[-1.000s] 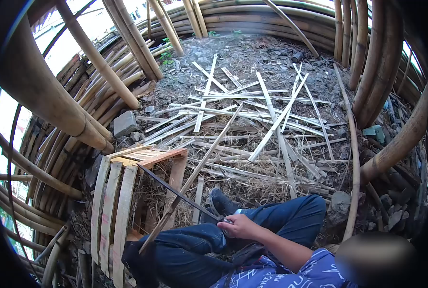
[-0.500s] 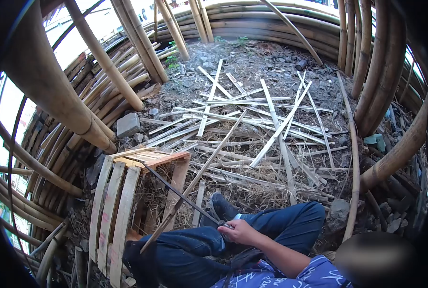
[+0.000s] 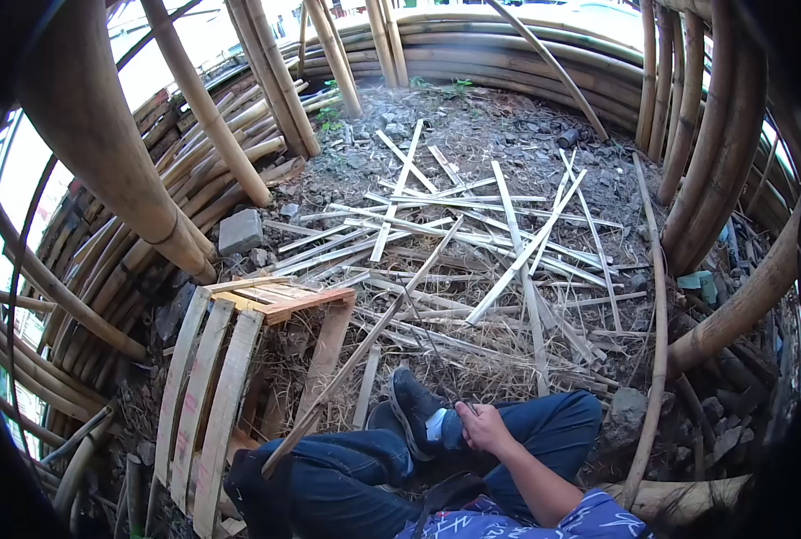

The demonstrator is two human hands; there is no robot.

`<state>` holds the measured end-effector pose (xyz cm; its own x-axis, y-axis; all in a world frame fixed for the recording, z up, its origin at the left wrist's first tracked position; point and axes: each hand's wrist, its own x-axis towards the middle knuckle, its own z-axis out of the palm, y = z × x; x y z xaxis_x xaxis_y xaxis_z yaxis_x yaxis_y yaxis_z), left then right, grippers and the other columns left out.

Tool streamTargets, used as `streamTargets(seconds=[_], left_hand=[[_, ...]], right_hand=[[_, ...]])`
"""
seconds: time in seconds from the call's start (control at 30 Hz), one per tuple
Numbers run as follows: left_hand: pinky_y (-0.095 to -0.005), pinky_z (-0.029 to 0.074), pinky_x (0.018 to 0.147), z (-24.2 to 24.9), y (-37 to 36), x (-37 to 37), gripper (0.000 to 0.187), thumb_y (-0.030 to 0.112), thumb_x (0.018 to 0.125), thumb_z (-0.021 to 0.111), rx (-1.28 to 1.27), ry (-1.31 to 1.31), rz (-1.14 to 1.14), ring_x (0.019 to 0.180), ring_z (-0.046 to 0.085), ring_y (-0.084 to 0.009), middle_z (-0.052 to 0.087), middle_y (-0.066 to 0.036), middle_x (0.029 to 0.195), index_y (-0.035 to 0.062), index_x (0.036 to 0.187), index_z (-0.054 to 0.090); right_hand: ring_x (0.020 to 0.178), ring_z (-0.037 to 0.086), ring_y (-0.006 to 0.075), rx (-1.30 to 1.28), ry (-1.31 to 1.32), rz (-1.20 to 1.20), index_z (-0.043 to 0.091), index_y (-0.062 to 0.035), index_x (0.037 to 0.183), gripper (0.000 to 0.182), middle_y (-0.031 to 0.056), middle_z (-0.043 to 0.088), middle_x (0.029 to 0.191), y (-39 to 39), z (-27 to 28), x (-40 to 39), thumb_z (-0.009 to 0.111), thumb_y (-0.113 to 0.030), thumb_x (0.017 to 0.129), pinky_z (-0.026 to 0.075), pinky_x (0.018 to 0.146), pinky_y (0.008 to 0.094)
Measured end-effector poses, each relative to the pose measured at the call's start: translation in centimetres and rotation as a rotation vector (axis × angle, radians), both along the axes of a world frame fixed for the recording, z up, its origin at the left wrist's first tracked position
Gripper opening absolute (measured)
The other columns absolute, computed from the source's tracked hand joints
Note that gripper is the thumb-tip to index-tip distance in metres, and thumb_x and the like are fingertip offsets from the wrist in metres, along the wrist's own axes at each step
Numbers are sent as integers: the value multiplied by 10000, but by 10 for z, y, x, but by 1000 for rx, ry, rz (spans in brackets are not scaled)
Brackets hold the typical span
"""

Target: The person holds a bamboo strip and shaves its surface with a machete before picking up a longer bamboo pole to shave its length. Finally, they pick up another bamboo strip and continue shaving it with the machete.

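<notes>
One hand (image 3: pixel 483 426) shows, down by the crossed legs in blue trousers. It looks like the right hand. Its fingers are curled around the end of a thin dark blade (image 3: pixel 427 346). The blade runs up and to the left from the hand, over the dry grass. It is hard to see against the ground. The left hand is not in the picture.

A second ago the hand was lower and more to the left, by the knee. The dark blade then lay long and flat, reaching to the wooden pallet. Now the hand is higher and nearer the black shoe (image 3: pixel 411 406), and the blade stands steeper. The view has also tipped up a little.

A long bamboo strip (image 3: pixel 364 345) leans across the left knee and points up to the pile. It was there before too.

Just left of the legs a wooden pallet (image 3: pixel 216 377) lies on the ground. Past the shoe is dry grass, then a heap of pale split bamboo strips (image 3: pixel 490 234) lying criss-cross on grey dirt. A grey stone block (image 3: pixel 239 231) sits near the heap, on its left. Thick bamboo poles (image 3: pixel 131 171) lean and lie stacked all around.
</notes>
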<state>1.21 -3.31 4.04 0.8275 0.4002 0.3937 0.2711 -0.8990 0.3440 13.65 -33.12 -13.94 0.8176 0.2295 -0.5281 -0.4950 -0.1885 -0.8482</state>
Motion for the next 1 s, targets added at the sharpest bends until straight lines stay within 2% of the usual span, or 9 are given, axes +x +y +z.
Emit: streamTargets(seconds=[0.07, 0.27, 0.4, 0.5, 0.57, 0.7, 0.8, 0.93, 1.0], left_hand=[[-316, 510, 682, 6, -2, -9, 222, 209, 776, 765, -196, -10, -60, 767, 666, -233, 680, -140, 816, 73, 936, 693], [-395, 439, 552, 11, 7, 4, 166, 153, 714, 744, 3, 8, -137, 600, 583, -304, 559, -123, 652, 38, 733, 625], [-393, 437, 535, 21, 4, -7, 151, 158, 726, 737, -32, 62, -63, 579, 580, -295, 561, -113, 642, 55, 736, 626], [-391, 431, 514, 16, 10, -19, 139, 160, 739, 728, -25, -42, -7, 562, 581, -298, 564, -114, 628, 63, 738, 628], [-388, 438, 509, 32, 11, -24, 103, 148, 753, 710, 29, 13, -88, 560, 590, -298, 567, -112, 613, 76, 741, 637], [-383, 449, 511, 29, 20, -38, 80, 142, 765, 698, 96, 184, -11, 581, 602, -299, 576, -118, 623, 84, 746, 646], [-368, 454, 503, 24, 20, -33, 79, 146, 764, 711, -20, 52, -153, 559, 601, -276, 577, -93, 615, 100, 788, 652], [-371, 456, 512, -30, 23, -38, 99, 79, 710, 738, 41, -41, -180, 570, 602, -270, 599, -82, 642, 93, 775, 665], [-371, 458, 514, -18, 19, -30, 107, 90, 712, 737, -20, -48, -185, 575, 606, -273, 605, -86, 651, 94, 798, 673]], right_hand=[[416, 515, 94, 15, -14, 29, 525, -55, 691, 450, 27, 538, 529, 5, 4, -6, 523, -420, 953, 402, 380, 252], [447, 506, 73, 142, -39, 226, 528, -59, 711, 409, 4, 532, 555, 33, 41, -15, 507, -372, 974, 405, 426, 235], [465, 497, 69, 178, -133, 427, 535, -56, 705, 388, -3, 525, 555, 43, 56, -15, 535, -343, 966, 383, 430, 243], [464, 496, 76, 106, -155, 485, 549, -51, 700, 376, -3, 528, 557, 47, 54, -15, 552, -323, 959, 375, 428, 248], [466, 497, 75, 100, -169, 534, 561, -47, 695, 369, -4, 529, 555, 40, 45, -13, 564, -311, 953, 373, 427, 245], [422, 491, 80, 80, -125, 337, 546, -49, 678, 388, 11, 525, 535, 36, 42, 0, 543, -314, 962, 373, 393, 243], [381, 484, 94, 42, -151, 257, 511, -53, 652, 441, 21, 516, 512, 35, 52, 0, 496, -345, 982, 356, 359, 244], [386, 498, 101, 95, -171, 276, 514, -50, 661, 484, 24, 515, 506, 40, 72, -11, 473, -410, 982, 365, 360, 240], [398, 498, 93, 102, -187, 329, 534, -44, 681, 487, 22, 523, 511, 41, 77, -15, 484, -430, 973, 367, 373, 233]])
